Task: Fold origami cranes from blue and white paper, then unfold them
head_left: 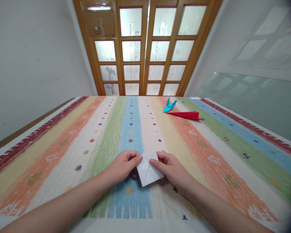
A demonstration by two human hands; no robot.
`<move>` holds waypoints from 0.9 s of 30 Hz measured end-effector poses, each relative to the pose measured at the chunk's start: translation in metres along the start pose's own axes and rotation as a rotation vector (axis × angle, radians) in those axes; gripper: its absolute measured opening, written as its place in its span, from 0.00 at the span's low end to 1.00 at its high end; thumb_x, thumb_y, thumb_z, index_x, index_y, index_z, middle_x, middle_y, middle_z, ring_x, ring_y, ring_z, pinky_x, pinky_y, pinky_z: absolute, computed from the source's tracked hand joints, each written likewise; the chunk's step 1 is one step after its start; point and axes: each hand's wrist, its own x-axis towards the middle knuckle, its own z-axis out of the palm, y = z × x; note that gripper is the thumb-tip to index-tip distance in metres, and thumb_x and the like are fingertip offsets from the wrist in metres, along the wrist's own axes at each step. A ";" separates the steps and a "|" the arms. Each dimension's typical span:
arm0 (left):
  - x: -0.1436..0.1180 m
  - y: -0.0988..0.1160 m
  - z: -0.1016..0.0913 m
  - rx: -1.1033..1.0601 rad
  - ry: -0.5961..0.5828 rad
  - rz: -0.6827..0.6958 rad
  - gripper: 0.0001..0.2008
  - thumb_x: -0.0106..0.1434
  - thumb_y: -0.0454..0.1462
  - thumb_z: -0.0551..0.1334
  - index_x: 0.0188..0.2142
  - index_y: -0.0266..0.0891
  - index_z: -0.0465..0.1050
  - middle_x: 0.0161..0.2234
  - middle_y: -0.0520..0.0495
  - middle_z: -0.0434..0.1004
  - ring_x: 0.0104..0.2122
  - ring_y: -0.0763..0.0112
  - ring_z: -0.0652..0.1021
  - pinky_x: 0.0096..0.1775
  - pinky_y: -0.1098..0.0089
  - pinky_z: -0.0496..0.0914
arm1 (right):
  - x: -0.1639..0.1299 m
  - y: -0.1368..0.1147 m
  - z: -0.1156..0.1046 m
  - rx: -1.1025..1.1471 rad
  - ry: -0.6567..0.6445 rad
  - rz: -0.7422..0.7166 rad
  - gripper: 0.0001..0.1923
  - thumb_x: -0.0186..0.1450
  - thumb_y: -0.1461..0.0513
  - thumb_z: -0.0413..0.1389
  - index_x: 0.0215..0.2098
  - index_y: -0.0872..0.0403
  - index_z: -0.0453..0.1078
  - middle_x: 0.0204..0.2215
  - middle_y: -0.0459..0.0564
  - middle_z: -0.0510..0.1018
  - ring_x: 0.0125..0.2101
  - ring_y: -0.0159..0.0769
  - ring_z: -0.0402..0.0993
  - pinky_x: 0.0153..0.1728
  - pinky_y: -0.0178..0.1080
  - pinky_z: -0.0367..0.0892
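Left hand [124, 164]: grip closed, pinching the white paper [147, 173] by its upper-left edge, thumb on top.
Right hand [171, 166]: grip closed too, holding the same piece by its upper-right side, thumb over the face.
Paper in hand: one, folded small, creased, one corner pointing toward the person; held near the close edge of the tabletop [218, 158], over blue and pale stripes; cannot tell whether raised or touching the striped cloth [111, 129].
Teal paper bird [169, 107]: one, with two points standing up; rests toward the far edge, right of the middle.
Red folded paper [188, 115]: one, long and narrow, tip aimed left; lies just in front of the teal bird, contact unclear.
Folded pieces: three in all; one white, one teal, one red.
Wooden doors [118, 48]: two, beyond the far edge; fifteen glass panes in view, plus one brown panel [94, 24] at upper left.
Pale green panel [252, 100]: one, along the right wall [215, 58].
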 end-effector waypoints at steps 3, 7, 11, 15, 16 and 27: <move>0.002 -0.001 -0.002 0.034 0.028 -0.004 0.23 0.62 0.55 0.60 0.29 0.37 0.70 0.23 0.50 0.70 0.19 0.73 0.70 0.23 0.71 0.66 | 0.001 0.002 0.001 -0.064 -0.013 -0.019 0.14 0.63 0.53 0.62 0.34 0.57 0.74 0.29 0.49 0.77 0.26 0.30 0.71 0.26 0.32 0.63; 0.000 0.000 -0.003 0.127 0.028 0.052 0.20 0.64 0.51 0.60 0.28 0.36 0.71 0.21 0.52 0.69 0.19 0.74 0.70 0.23 0.72 0.64 | -0.001 0.003 0.004 -0.111 -0.001 0.033 0.17 0.66 0.49 0.57 0.35 0.55 0.71 0.24 0.47 0.75 0.20 0.30 0.70 0.18 0.31 0.63; -0.004 0.001 -0.001 0.182 0.082 0.110 0.18 0.66 0.48 0.59 0.29 0.35 0.74 0.22 0.51 0.70 0.21 0.73 0.70 0.25 0.73 0.64 | -0.004 0.003 0.008 -0.119 -0.058 0.108 0.19 0.68 0.47 0.52 0.40 0.54 0.67 0.19 0.44 0.73 0.14 0.31 0.67 0.09 0.30 0.60; -0.005 0.002 0.002 0.157 0.128 0.152 0.15 0.65 0.44 0.61 0.38 0.34 0.79 0.27 0.47 0.77 0.25 0.71 0.73 0.28 0.72 0.66 | -0.005 0.002 0.008 -0.201 -0.102 0.121 0.16 0.69 0.50 0.54 0.45 0.54 0.66 0.17 0.42 0.72 0.10 0.27 0.62 0.07 0.26 0.54; -0.005 0.002 0.003 0.154 0.151 0.164 0.15 0.65 0.43 0.61 0.42 0.34 0.79 0.29 0.46 0.79 0.26 0.71 0.74 0.29 0.72 0.66 | -0.005 0.001 0.007 -0.220 -0.103 0.116 0.15 0.68 0.52 0.55 0.46 0.54 0.66 0.17 0.41 0.72 0.10 0.26 0.61 0.07 0.26 0.53; -0.009 0.001 0.005 0.267 0.195 0.256 0.17 0.68 0.41 0.59 0.53 0.39 0.78 0.41 0.42 0.83 0.33 0.64 0.79 0.35 0.67 0.72 | -0.002 0.004 0.007 -0.155 -0.042 0.058 0.16 0.69 0.51 0.53 0.46 0.55 0.67 0.19 0.40 0.69 0.13 0.24 0.59 0.10 0.26 0.53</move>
